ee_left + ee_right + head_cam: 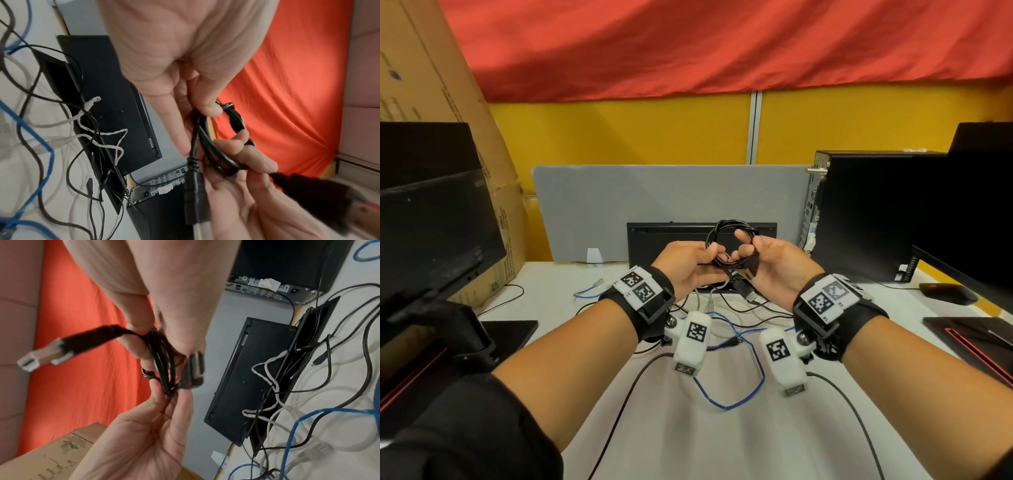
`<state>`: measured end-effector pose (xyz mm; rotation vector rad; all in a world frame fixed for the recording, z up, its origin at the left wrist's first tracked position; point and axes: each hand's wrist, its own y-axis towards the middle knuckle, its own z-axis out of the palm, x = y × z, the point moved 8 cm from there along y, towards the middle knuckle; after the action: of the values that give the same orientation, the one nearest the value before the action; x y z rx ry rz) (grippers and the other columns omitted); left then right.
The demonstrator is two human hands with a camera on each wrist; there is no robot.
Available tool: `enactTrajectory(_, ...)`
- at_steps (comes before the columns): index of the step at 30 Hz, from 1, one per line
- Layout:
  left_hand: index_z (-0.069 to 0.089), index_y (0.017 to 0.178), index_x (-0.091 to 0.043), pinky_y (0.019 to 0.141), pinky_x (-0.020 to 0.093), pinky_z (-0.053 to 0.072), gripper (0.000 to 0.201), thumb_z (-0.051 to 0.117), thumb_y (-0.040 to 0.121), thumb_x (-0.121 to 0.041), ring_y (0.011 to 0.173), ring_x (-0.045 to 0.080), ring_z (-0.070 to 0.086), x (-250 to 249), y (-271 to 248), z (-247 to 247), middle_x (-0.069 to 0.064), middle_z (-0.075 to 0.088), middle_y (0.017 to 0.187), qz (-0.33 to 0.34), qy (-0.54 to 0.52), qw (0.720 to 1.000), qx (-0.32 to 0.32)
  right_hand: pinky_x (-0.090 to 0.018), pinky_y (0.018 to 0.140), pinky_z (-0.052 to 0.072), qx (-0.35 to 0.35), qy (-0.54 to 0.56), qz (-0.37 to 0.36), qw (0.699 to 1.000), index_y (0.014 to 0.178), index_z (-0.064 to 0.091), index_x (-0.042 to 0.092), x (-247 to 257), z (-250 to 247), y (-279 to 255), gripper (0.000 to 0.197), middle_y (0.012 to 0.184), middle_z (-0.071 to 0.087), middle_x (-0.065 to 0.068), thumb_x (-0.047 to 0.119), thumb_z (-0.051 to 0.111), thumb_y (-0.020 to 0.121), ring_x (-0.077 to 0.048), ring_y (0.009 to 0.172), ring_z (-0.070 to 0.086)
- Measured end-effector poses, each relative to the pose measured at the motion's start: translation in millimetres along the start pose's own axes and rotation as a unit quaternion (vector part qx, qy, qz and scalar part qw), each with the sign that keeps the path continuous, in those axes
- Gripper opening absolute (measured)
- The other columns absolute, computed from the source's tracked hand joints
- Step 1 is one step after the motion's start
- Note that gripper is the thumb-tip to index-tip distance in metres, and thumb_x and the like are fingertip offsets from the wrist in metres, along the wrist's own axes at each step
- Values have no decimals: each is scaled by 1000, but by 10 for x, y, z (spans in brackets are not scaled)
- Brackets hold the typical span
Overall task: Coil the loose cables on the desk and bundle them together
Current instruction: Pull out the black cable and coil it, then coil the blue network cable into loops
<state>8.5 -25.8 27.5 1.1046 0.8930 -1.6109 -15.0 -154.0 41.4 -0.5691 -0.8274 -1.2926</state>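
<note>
A: How is the white desk (671,428) being bounded?

B: It is being hemmed in by a dark monitor (431,222) at the left and a black computer tower (876,212) at the right, with a grey divider panel (671,192) closing the far edge. Bare surface is being left only along the near edge.

A: What is being spread over the middle?

B: A blue cable (729,404) is being looped there among loose black and white cables (115,146), in front of a black box (654,240). Where each one ends is being hidden by the forearms.

A: And the coiled black cable (729,240)?

B: It is being held above the desk between both hands. It is being pinched at one side by the left hand (685,263), while the right hand (774,263) is being curled through the loop, a fuzzy black strap (92,340) being gripped there too. A plug (195,191) is being left hanging below; the strap's end is blurred.
</note>
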Motion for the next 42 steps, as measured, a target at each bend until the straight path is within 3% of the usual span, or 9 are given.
enactTrajectory(6, 64, 104, 8, 72, 39, 61, 16, 56, 93, 1, 71, 20, 65, -49, -40, -177, 11, 60, 79, 25, 14, 998, -63, -44, 85, 57, -50, -262, -31, 963, 99, 64, 7, -92, 34, 1, 22, 92, 67, -16, -9, 62, 83, -28, 87, 69)
enactTrajectory(13, 66, 101, 4, 75, 38, 61, 15, 61, 88, 8, 79, 27, 66, -148, -200, -410, 16, 65, 85, 40, 71, 990, -112, -43, 82, 59, -46, -260, 24, 964, 77, 61, 9, -442, 165, 48, 17, 84, 66, -14, -6, 65, 83, -26, 81, 71)
enactTrajectory(17, 64, 104, 8, 82, 51, 58, 20, 67, 85, 5, 84, 36, 69, -168, -305, -621, 19, 65, 87, 44, 166, 973, -155, -30, 57, 59, -41, -251, 55, 966, 87, 59, 1, -662, 293, 19, 10, 82, 64, -17, -7, 63, 85, -19, 63, 72)
enactTrajectory(19, 67, 94, 4, 89, 55, 53, 12, 70, 84, 1, 94, 42, 68, -206, -357, -700, 21, 67, 89, 36, 239, 959, -151, -32, 63, 61, -31, -274, 105, 955, 94, 61, -2, -813, 299, -8, 12, 85, 66, -17, -2, 68, 84, -20, 64, 71)
enactTrajectory(24, 69, 93, 0, 62, 29, 60, 9, 70, 85, -4, 67, 19, 72, -95, -486, -1045, 15, 72, 90, -69, 381, 913, -126, -33, 68, 55, 36, -443, 227, 867, 77, 60, 3, -1111, 163, -149, 18, 70, 57, -9, 10, 77, 79, -18, 57, 56)
enactTrajectory(31, 68, 112, -1, 92, 42, 55, 32, 73, 84, -17, 101, 33, 68, 358, -678, -1456, 17, 70, 112, -217, 605, 762, -77, -36, 86, 58, 84, -655, 229, 715, 96, 73, 2, -1183, -89, -262, 38, 91, 71, -11, 33, 80, 75, -20, 84, 69)
enactTrajectory(36, 64, 118, 1, 68, 27, 54, 36, 71, 85, -13, 83, 21, 60, 617, -689, -1543, 12, 67, 100, -240, 645, 723, -60, -30, 86, 56, 135, -728, 246, 625, 95, 76, 15, -1277, -167, -363, 33, 101, 73, -5, 40, 78, 74, -19, 91, 67)
enactTrajectory(39, 66, 116, -2, 84, 32, 53, 41, 72, 85, -28, 87, 21, 61, 614, -661, -1533, 13, 69, 111, -221, 710, 666, -59, -32, 88, 52, 150, -764, 243, 579, 93, 77, 21, -1306, -229, -410, 29, 100, 73, 0, 42, 77, 73, -19, 98, 65)
enactTrajectory(42, 68, 110, 0, 91, 39, 55, 41, 77, 81, -28, 98, 27, 69, 614, -598, -1454, 15, 71, 108, -224, 713, 663, -41, -32, 93, 52, 151, -769, 252, 568, 90, 77, 25, -1344, -312, -436, 29, 98, 73, 6, 44, 79, 68, -16, 101, 64)
